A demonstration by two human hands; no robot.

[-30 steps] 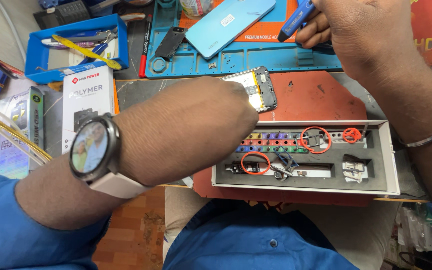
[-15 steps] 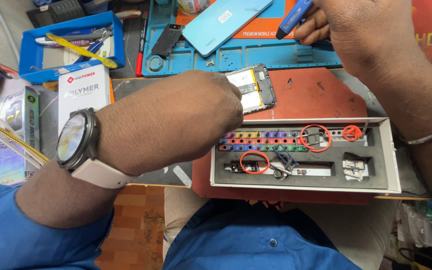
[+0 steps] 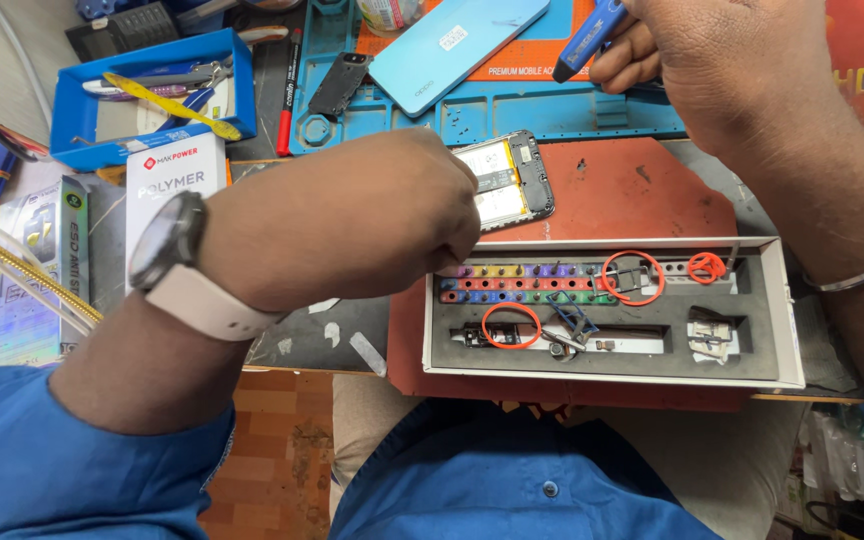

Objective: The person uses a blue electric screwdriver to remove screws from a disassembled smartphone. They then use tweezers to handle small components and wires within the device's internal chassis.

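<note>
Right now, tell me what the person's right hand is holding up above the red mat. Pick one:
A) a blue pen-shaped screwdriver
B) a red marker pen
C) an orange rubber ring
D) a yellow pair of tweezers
A: the right hand grips a blue pen-shaped screwdriver, its tip slanting down-left over the blue work mat.

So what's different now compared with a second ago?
The left hand has edged left off the opened phone, uncovering more of it, fingertips now at the bit row of the tool tray. The right hand still holds the blue screwdriver; tray unmoved.
</note>
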